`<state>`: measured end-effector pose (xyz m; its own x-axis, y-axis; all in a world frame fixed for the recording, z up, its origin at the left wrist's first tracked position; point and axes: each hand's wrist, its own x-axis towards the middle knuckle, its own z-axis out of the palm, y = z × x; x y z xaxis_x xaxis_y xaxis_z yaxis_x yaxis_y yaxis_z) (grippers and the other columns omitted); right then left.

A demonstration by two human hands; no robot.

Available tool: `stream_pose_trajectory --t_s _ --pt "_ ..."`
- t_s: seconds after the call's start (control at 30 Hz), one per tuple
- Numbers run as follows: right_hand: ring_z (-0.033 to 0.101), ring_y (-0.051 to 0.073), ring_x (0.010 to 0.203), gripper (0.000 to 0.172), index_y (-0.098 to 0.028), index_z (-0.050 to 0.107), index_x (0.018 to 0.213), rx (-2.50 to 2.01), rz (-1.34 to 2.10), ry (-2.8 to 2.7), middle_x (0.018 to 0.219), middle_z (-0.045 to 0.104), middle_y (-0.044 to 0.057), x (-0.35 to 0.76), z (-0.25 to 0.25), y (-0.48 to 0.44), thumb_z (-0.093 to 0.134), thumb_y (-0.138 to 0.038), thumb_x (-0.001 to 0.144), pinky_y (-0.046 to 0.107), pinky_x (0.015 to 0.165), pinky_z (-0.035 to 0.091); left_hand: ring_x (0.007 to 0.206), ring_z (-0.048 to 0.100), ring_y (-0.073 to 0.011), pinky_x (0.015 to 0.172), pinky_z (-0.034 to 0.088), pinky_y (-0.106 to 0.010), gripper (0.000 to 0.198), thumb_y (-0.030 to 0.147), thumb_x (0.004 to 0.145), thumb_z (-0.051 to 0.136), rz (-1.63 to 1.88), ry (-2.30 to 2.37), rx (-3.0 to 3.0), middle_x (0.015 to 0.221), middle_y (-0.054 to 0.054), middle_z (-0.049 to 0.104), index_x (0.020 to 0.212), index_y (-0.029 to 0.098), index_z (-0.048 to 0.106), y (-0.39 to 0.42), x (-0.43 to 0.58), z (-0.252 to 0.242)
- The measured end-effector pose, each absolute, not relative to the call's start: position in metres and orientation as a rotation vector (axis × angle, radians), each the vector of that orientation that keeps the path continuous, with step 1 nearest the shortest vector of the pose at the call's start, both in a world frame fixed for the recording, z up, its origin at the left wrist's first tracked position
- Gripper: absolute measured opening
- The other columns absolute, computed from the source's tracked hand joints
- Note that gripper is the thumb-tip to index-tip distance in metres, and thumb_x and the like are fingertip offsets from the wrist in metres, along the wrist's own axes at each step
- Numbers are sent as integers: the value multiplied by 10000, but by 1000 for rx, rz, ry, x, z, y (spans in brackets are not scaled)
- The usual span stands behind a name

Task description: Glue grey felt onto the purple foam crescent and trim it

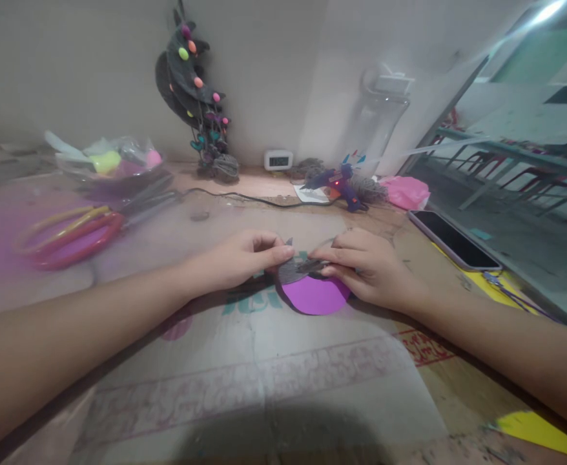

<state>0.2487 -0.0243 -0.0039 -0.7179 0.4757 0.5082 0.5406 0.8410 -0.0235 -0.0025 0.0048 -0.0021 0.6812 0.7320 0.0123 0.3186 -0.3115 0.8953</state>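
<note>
In the middle of the table, a round purple piece of paper (318,298) lies under my fingertips. Across its upper part is a grey piece (293,270) with a stringy look, perhaps yarn; its full outline is partly covered by my fingers. My left hand (245,258) pinches the grey piece's left end between thumb and forefinger. From the other side, my right hand (373,266) has its fingers bent together on the right part of the grey piece, next to the purple paper's edge.
Red-and-yellow-handled scissors (75,239) lie to the left, before a clear plastic bag (112,161). A glue gun (344,184), a small white clock (278,160) and a pink bag (407,192) are at the back. A phone (453,239) lies right. A grey crescent decoration (181,81) hangs on the wall.
</note>
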Motion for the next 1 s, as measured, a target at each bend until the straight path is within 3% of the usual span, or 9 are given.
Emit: stream_pose_trajectory --t_s 0.4,0.73,1.0 --pt "575 154 718 254 -156 675 1096 -770 -140 -2515 779 655 56 246 -3 -24 534 -295 937 283 653 391 522 371 -90 489 256 -239 389 499 893 489 531 832 1913 600 41 444 683 173 520 7 -3 -5" --pt "535 145 656 258 -136 690 1061 -731 -198 -2512 697 607 40 245 -2 -24 514 -287 947 278 607 358 507 360 -85 475 250 -241 393 505 888 493 528 832 1906 589 43 436 677 174 524 6 -2 -4" --pt "532 148 700 304 -141 664 1107 -824 -77 -2477 748 598 44 248 1 -25 467 -325 965 279 642 363 480 333 -73 440 234 -227 402 505 889 502 537 829 1902 555 53 383 664 172 520 5 -2 -3"
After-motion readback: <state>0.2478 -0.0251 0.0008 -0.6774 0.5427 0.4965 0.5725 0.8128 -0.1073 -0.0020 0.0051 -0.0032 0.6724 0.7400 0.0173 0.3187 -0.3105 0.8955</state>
